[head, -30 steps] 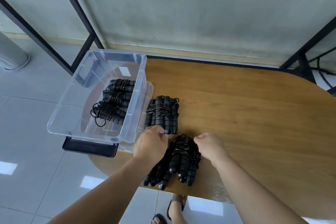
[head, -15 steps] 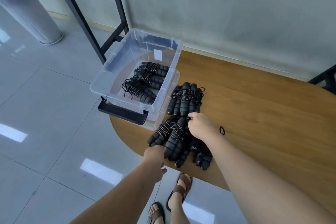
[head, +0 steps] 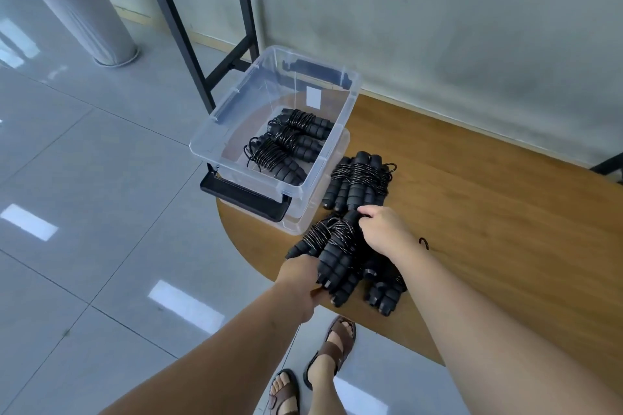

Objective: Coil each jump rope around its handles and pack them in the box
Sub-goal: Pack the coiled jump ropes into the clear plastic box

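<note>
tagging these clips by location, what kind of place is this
Probably an office or lobby-like indoor space, not a workshop: glossy grey floor tiles, a tall planter by the wall, and a rounded wooden table with a clear plastic box.

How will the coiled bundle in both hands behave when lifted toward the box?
The bundle is likely stiff along its ribbed, probably foam handles, so fairly grippy and light. The left hand and right hand grip opposite ends; the cord wraps could loosen.
</note>
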